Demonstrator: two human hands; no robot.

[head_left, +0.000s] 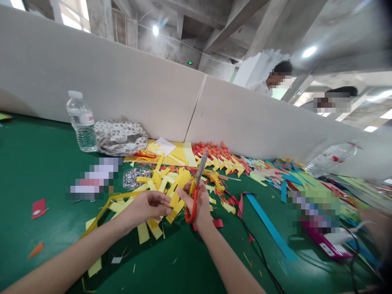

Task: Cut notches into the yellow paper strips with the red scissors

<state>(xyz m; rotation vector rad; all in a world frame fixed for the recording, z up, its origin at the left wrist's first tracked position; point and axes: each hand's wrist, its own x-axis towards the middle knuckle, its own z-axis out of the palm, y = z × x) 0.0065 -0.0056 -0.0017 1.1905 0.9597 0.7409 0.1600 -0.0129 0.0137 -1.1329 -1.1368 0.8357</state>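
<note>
Gripping a pair of scissors by their red-orange handles, the right hand has its fingers curled closed through the loops, and the grey blades point up and away from the person, tips close together above a heap of yellow paper strips. Just beside it, the left hand is half closed, with its fingertips pinched on a yellow strip that runs up toward the scissors; the two hands almost touch. A long, thin yellow strip trails from under the left hand down to the left across the green table.

Beyond the heap lies a small clear bag of shiny bits, and behind that some flat yellow sheets rest against the foot of a grey partition. A water bottle stands upright at the back left, just beside a crumpled patterned cloth. To the right of the sheets spreads a pile of orange and yellow woven paper pieces, then a scatter of pink, green and blue pieces. A blue strip lies flat on the table to the right of the right hand, with a black cable crossing near it. A second water bottle lies tilted at the far right. A small red scrap and an orange scrap sit well apart on the left of the table. Two other people show above the partition.
</note>
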